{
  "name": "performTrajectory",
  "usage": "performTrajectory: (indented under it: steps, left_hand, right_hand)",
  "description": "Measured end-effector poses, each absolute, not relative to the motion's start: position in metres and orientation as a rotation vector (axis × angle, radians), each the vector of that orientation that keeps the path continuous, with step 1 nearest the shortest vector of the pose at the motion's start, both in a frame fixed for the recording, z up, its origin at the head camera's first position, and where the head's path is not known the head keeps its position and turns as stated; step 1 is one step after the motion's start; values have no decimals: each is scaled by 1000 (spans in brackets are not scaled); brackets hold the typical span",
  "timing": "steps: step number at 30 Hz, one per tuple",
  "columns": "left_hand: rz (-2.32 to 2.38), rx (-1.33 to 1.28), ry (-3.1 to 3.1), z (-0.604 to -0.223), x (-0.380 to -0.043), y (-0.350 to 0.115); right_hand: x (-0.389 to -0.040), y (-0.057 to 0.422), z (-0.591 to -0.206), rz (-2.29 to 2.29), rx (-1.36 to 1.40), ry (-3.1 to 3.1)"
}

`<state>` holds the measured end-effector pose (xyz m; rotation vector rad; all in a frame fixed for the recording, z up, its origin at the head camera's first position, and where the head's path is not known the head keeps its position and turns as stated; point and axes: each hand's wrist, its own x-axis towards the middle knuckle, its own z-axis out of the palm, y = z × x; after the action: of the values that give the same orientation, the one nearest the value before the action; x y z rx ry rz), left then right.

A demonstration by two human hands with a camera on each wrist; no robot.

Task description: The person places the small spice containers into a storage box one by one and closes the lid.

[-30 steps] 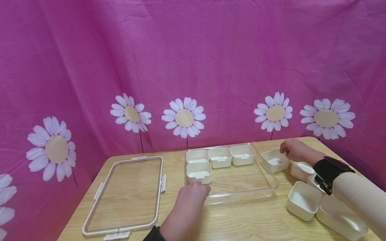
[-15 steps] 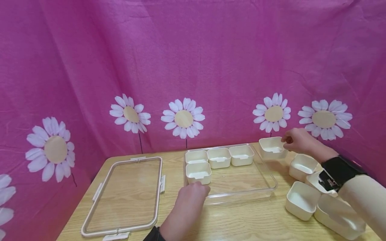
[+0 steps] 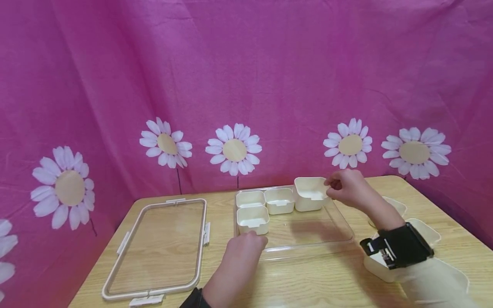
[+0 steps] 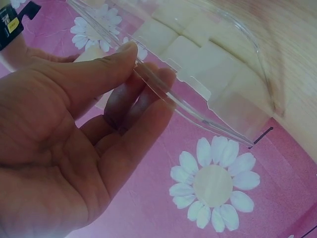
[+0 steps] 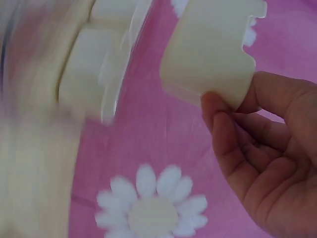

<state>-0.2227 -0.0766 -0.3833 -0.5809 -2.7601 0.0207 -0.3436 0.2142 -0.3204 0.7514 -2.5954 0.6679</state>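
Observation:
My right hand [image 3: 350, 188] pinches the side wall of a small cream storage bin [image 3: 310, 203], held upright above the back right corner of a clear plastic box. In the right wrist view, thumb and fingertips grip that bin [image 5: 213, 54] at its edge. My left hand [image 3: 242, 261] is at the near left of the clear box [image 3: 308, 245]; the left wrist view has thumb and fingers pinching its rim [image 4: 208, 124]. Inside the box stand cream bins: one at back left [image 3: 251, 199], one beside it [image 3: 280, 202], one in front [image 3: 253, 220]. The held bin hides the back right one.
A clear lid with a white frame [image 3: 201, 248] and clip tabs lies on the wooden table [image 3: 300, 282] at left. More cream bins [image 3: 425, 231] stand at right, partly hidden by my right arm. A pink flowered cloth [image 3: 246, 85] hangs behind the table.
My right hand has lifted the cream bin from the table right of the box and carried it left over the box's back right corner. The left hand has stayed in place.

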Motion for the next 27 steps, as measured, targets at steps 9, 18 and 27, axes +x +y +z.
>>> performTrajectory:
  steps: [9, 18, 27]
  left_hand:
    - [-1, -601, -2751, -386, -221, -72]
    - [-17, -567, -2765, -385, -222, -77]
    - [6, -571, -2786, -383, -223, -77]
  right_hand:
    - [-335, 182, -350, 795, 818, -2632]
    - [-338, 160, -367, 738, 840, -2663]
    - [-343, 155, -385, 687, 840, -2717]
